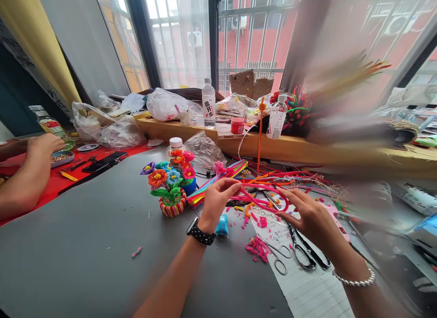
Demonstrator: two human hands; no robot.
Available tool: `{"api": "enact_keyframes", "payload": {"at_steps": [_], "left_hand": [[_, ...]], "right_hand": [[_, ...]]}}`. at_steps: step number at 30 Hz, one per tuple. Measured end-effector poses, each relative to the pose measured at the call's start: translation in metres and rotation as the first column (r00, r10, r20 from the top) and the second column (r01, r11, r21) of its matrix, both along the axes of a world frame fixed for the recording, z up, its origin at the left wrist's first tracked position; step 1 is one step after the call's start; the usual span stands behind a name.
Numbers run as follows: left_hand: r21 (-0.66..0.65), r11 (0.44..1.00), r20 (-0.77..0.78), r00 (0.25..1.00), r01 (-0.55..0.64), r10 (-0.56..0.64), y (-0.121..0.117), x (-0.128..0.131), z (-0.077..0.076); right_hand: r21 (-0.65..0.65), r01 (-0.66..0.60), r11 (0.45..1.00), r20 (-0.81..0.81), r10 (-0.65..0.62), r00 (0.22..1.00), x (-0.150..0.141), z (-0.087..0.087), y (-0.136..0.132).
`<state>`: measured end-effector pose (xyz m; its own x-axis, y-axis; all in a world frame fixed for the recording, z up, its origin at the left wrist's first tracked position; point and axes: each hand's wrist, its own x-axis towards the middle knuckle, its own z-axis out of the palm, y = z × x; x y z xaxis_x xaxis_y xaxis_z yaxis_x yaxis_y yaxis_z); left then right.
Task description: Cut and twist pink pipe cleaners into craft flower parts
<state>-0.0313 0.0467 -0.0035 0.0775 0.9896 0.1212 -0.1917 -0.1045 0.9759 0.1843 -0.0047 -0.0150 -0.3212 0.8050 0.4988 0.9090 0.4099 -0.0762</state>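
Note:
Bright pink pipe cleaners [262, 187], bent into long loops, stretch between my hands above the grey table. My left hand [217, 200], with a black watch on the wrist, pinches their left end between thumb and fingers. At the right end, my right hand [305, 212] has its thumb and fingers closed round the curved loop. Just left of my left hand stands a small striped pot [173, 207] of fuzzy flowers. Beneath my hands lie a blue packet [222, 225], pink fluff trimmings [257, 248], silver scissors [280, 263] and black-handled scissors [305, 258] on a paper sheet [300, 286].
Another person's arm and hand [37, 163] are at the left over a red cloth [78, 172]. A wooden ledge [164, 129] by the window carries a water bottle [208, 104], plastic bags and a red jar [237, 125]. A pink glue gun [336, 217] lies beyond my right hand. Blur covers the far right.

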Motion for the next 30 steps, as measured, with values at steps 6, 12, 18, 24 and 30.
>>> {"api": "enact_keyframes", "payload": {"at_steps": [6, 12, 18, 24, 30], "left_hand": [[-0.045, 0.999, 0.036, 0.999, 0.009, -0.007, -0.0004, -0.0001, 0.0004], [-0.034, 0.999, 0.032, 0.999, 0.030, -0.029, 0.0001, -0.0012, -0.0006], [-0.024, 0.999, 0.045, 0.999, 0.024, -0.023, 0.0016, -0.0016, -0.0023], [0.017, 0.999, 0.012, 0.999, 0.046, -0.046, 0.0013, -0.0025, -0.0020], [0.075, 0.997, -0.055, 0.998, 0.022, -0.018, 0.0009, -0.0021, -0.0020]], "right_hand": [[0.063, -0.010, 0.998, 0.083, 0.005, 0.997, -0.0016, -0.0018, 0.0007], [0.124, 0.004, 0.992, 0.101, -0.017, 0.995, -0.0013, -0.0031, 0.0001], [0.146, 0.001, 0.989, 0.103, -0.017, 0.994, 0.0007, -0.0020, 0.0003], [0.157, 0.011, 0.988, 0.117, -0.029, 0.993, 0.0048, 0.0002, -0.0006], [0.154, 0.019, 0.988, 0.111, -0.037, 0.993, 0.0062, 0.0036, -0.0015]]}}
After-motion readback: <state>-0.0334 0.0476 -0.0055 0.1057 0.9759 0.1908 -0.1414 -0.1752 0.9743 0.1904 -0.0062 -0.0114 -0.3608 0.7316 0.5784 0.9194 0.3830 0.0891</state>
